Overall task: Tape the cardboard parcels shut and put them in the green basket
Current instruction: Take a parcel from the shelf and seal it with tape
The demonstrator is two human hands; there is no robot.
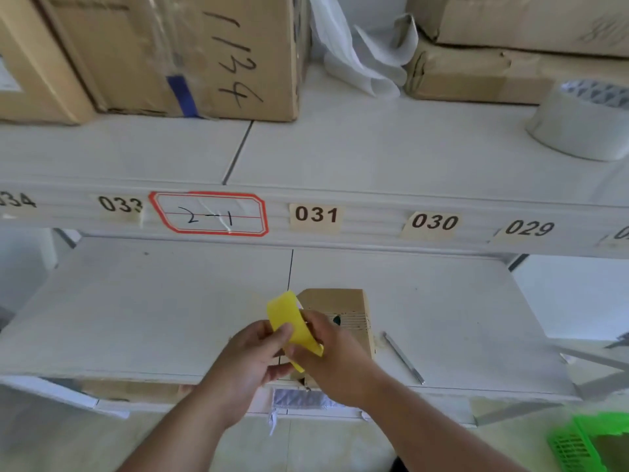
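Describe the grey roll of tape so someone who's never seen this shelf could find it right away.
Start at the upper shelf, the one whose front edge carries numbered labels. Follow it to the far right, above the 029 label. The grey tape roll lies flat there, the only round thing among cardboard boxes.

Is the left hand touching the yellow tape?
Touching. The head view shows the left hand with fingertips pinching the yellow tape at its lower end, no gap visible; the right hand holds it too.

Glossy yellow tape (292,323); matt cardboard parcel (343,308); plastic basket (578,444).
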